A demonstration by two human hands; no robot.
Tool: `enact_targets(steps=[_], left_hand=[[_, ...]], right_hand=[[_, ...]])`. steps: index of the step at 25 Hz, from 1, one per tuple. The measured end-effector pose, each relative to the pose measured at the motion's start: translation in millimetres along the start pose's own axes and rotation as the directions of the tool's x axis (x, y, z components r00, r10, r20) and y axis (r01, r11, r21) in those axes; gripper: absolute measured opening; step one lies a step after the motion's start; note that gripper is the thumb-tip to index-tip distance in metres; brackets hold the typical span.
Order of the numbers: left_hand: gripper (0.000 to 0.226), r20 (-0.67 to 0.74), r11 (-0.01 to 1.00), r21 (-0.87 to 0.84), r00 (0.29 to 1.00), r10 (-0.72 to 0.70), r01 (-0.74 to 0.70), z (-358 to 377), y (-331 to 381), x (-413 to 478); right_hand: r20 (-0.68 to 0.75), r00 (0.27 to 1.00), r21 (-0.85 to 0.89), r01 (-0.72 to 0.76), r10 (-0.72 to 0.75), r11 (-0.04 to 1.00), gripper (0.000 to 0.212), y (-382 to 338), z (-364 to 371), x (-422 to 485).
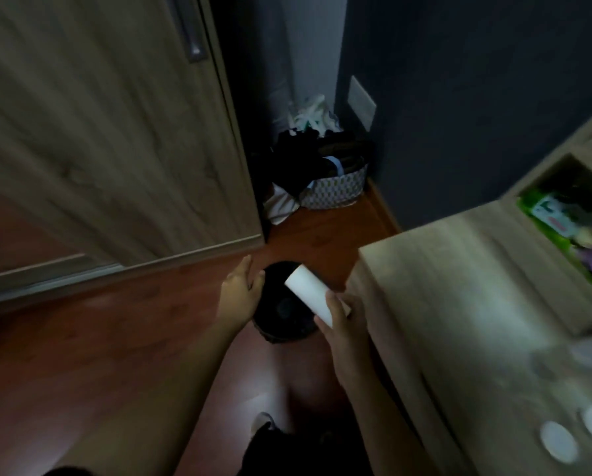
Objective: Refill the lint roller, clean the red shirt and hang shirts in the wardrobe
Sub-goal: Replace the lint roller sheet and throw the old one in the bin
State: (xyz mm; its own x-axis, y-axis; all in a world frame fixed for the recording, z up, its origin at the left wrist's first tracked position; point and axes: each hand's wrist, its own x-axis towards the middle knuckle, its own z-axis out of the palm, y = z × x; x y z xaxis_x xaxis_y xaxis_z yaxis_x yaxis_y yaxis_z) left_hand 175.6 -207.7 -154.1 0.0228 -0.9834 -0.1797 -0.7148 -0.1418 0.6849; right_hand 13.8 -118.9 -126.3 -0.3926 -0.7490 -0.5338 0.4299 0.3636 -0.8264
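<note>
Holding a white cardboard tube (313,293) in your right hand (339,324), you have it angled over a small black waste bin (281,312) that stands on the wooden floor (133,338) between the wardrobe door (116,132) and the wooden bench (459,286). The fingers (334,305) of that hand are wrapped round the tube's near end, while its far end points up and away, above the bin's mouth. Your left hand (241,290) is spread and empty, palm turned toward the bin's far left rim; whether it touches the rim is hard to say in this dim, blurred view.

This looks like the refill step, and most likely the part where the spent core is thrown away, though I cannot tell from here whether the tube is a bare core or a fresh roll. No lint roller handle shows, and neither does the red shirt. The wardrobe door is shut.

If it is the spent core, the next move asks little of you: bring the tube fully over the opening and let go, so it drops inside and does not clip the rim and roll across the floor. After that you need the handle and a new roll, which may be on the bench to your right, where the things are too blurred to name.
</note>
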Motion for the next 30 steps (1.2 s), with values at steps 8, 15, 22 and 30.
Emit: enact_targets(steps=[8,15,22,30], left_hand=[[0.058,0.067,0.984,0.056,0.982,-0.175,0.172,128,-178,126],[0.067,0.089,0.905,0.037,0.901,-0.425,0.424,254,-296,156],[0.038,0.039,0.894,0.018,0.894,-0.447,0.447,266,-313,145],[0.064,0.066,0.919,0.036,0.917,-0.394,0.392,138,-198,110]], right_hand=[[-0.139,0.958,-0.131,-0.269,0.251,0.954,0.036,179,22,175],[-0.062,0.981,-0.399,-0.194,0.185,0.896,0.033,299,33,297],[0.121,0.975,-0.621,-0.070,0.184,0.781,0.051,313,44,319],[0.107,0.983,-0.643,-0.046,0.149,0.764,0.054,183,61,222]])
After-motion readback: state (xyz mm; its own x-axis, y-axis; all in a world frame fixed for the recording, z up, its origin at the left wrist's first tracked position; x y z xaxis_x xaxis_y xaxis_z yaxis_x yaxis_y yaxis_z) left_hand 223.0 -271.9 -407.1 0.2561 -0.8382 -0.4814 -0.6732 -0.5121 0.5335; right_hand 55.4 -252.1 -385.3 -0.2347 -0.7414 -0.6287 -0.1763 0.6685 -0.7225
